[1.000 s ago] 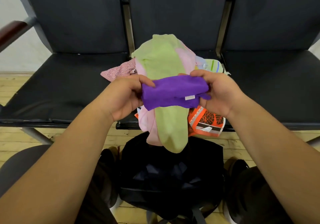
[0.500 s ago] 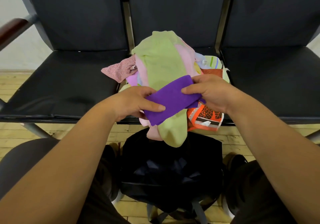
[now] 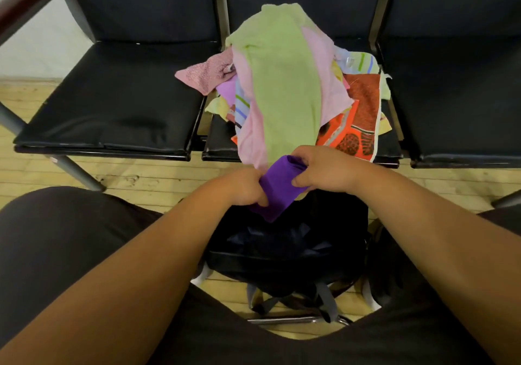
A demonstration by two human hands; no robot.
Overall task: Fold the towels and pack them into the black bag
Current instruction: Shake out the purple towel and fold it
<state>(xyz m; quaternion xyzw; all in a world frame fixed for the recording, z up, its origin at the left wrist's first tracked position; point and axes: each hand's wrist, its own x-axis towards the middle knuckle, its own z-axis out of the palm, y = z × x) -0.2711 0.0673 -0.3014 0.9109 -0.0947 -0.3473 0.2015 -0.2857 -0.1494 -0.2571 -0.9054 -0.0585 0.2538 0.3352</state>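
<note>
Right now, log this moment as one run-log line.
left hand: shut on purple towel | right hand: shut on purple towel | towel: folded, above black bag | pile: unfolded on seat

Matt purple cloth towel (image 3: 282,187), glossy seat (image 3: 112,105)

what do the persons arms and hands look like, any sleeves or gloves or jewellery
Both forearms are bare with no sleeves in view. The left hand and right hand wear no gloves, and no rings, watch or bracelets show. Dark trousers cover the legs below.
</note>
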